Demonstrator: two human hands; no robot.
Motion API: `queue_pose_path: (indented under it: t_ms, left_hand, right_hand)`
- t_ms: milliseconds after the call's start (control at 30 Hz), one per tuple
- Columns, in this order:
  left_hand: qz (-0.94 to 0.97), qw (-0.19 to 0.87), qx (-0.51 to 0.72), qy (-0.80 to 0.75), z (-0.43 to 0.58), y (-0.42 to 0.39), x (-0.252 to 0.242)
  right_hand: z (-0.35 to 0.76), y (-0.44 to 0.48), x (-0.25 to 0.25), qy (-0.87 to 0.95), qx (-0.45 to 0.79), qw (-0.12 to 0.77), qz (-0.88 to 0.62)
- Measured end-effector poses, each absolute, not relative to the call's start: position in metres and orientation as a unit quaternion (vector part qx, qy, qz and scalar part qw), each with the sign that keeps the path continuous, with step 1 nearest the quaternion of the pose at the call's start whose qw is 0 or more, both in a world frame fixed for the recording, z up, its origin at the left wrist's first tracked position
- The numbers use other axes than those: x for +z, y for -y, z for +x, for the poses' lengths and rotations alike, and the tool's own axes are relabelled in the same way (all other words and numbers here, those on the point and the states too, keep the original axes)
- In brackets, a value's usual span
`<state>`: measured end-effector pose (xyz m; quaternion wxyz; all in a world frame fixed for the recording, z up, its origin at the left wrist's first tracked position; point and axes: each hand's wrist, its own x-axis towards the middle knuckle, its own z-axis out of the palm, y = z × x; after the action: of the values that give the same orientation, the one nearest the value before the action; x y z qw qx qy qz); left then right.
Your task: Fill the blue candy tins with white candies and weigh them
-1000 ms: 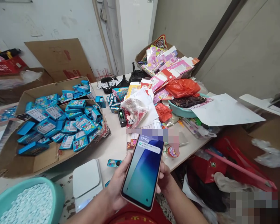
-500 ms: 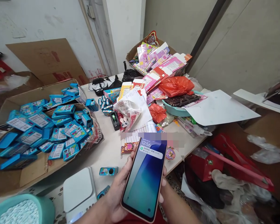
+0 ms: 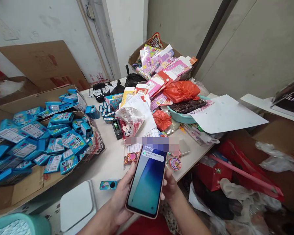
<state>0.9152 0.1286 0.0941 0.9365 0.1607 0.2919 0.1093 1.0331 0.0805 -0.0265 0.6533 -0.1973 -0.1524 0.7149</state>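
A smartphone (image 3: 145,182) with a lit blue lock screen reading 12:56 is held upright, leaning slightly, low in the middle of the view. My left hand (image 3: 123,195) is closed around its left side, the thumb lying along the edge. At the right edge, my right hand (image 3: 171,185) grips with bent fingers, the fingertips partly behind the phone. Left of the hands, a small blue printed box (image 3: 109,184) lies on the table. Just behind the phone are a patterned card packet (image 3: 131,158) and a round sticker (image 3: 175,164).
On the left, a cardboard carton (image 3: 26,192) holds several blue boxes. A white scale (image 3: 76,204) and a teal tub (image 3: 39,225) of pale pellets stand in front. Farther back are a tape dispenser (image 3: 117,128), a red plastic bag (image 3: 181,90) and a white sheet (image 3: 230,114).
The view has shifted slightly, so the surroundings sit farther left. The phone has moved a little left with my hands. More of my right hand now shows beside its edge.
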Motion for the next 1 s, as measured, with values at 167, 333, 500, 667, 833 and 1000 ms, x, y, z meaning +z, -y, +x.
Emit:
queue_pose_path:
  t_ms: [167,333,500,667,833,1000]
  left_hand:
    - [0.178,0.889,0.168,-0.387,0.919,-0.142,0.081]
    - [0.206,0.848,0.165,-0.459,0.934,-0.151,0.069]
    - [0.263,0.85,0.145,-0.432,0.959,-0.156,0.065]
    - [0.39,0.802,0.24,-0.385,0.971,-0.168,0.071]
    - [0.399,0.759,0.237,-0.457,0.911,-0.184,0.059]
    - [0.316,0.69,0.314,-0.57,0.816,-0.167,0.056]
  right_hand:
    - [1.051,-0.056,-0.008,0.1,0.634,0.688,-0.337]
    - [1.04,-0.046,-0.007,0.125,0.664,0.633,-0.378]
    - [1.049,-0.053,0.004,0.123,0.634,0.678,-0.351]
    - [1.095,-0.07,0.018,0.1,0.57,0.719,-0.384]
    - [1.183,-0.133,0.025,-0.012,0.368,0.793,-0.485]
    - [1.247,-0.198,0.047,-0.043,0.301,0.794,-0.527]
